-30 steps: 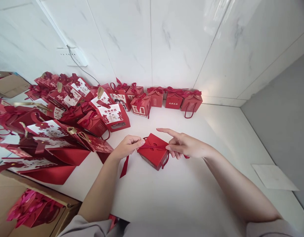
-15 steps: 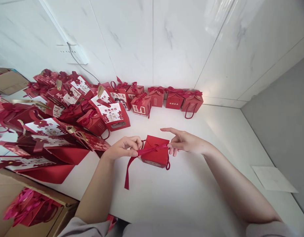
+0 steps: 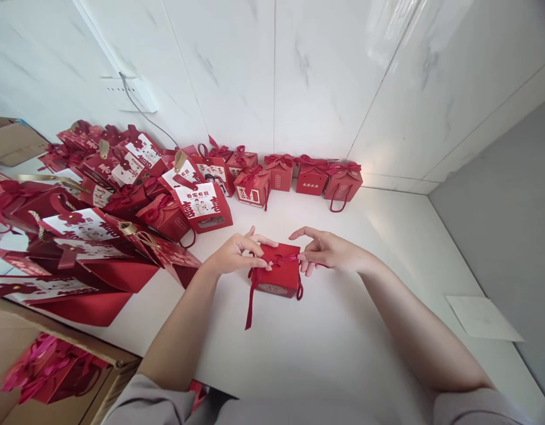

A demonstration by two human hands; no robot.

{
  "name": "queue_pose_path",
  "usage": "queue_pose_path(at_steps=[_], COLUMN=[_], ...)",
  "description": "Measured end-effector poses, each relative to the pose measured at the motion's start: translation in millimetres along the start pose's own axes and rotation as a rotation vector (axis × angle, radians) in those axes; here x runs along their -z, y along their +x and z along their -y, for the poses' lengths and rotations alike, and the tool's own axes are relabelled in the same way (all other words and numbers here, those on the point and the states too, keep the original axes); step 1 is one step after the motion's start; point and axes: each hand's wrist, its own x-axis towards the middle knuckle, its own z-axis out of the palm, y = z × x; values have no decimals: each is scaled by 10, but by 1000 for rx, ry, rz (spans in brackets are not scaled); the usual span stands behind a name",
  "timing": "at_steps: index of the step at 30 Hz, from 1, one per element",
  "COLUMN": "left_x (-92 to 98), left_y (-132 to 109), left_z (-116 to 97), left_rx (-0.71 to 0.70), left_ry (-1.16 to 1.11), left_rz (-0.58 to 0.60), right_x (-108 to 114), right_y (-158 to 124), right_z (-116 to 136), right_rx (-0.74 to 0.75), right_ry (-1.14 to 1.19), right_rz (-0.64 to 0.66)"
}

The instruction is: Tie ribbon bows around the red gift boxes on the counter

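Observation:
A small red gift box [image 3: 278,277] stands on the white surface [image 3: 325,348] in front of me. A dark red ribbon [image 3: 251,301] crosses its top and hangs down its left side. My left hand [image 3: 237,252] pinches the ribbon at the box's left top edge, with some fingers lifted. My right hand [image 3: 328,251] pinches the ribbon's other end at the box's right top edge, index finger stretched out.
A row of tied red gift boxes [image 3: 312,176] lines the tiled wall. A heap of larger red gift bags [image 3: 121,200] fills the left. A cardboard carton [image 3: 46,372] with red ribbons sits bottom left. A white sheet [image 3: 482,319] lies on the grey floor at right.
My left hand moved right onto the box's top, bringing the ribbon in. The ribbon's loose tail now hangs closer against the box's left side. The right hand barely shifted.

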Motion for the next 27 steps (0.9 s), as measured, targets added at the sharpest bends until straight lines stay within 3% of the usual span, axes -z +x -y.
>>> queue_pose_path(at_steps=[4, 7, 11, 14, 27], left_x=[-47, -49, 13, 46, -80], left_y=[9, 50, 110, 126, 170], left_z=[-24, -76, -209, -273, -288], left_rx=[73, 119, 183, 199, 168], left_ry=[77, 94, 135, 173, 146], left_rz=[-60, -72, 14, 61, -72], right_x=[51, 99, 136, 136, -61], right_y=[-34, -35, 36, 109, 159], right_z=[42, 35, -34, -103, -114], right_rx=[-85, -157, -149, -71, 211], right_ry=[39, 76, 147, 188, 326], right_rz=[-22, 48, 224, 265, -36])
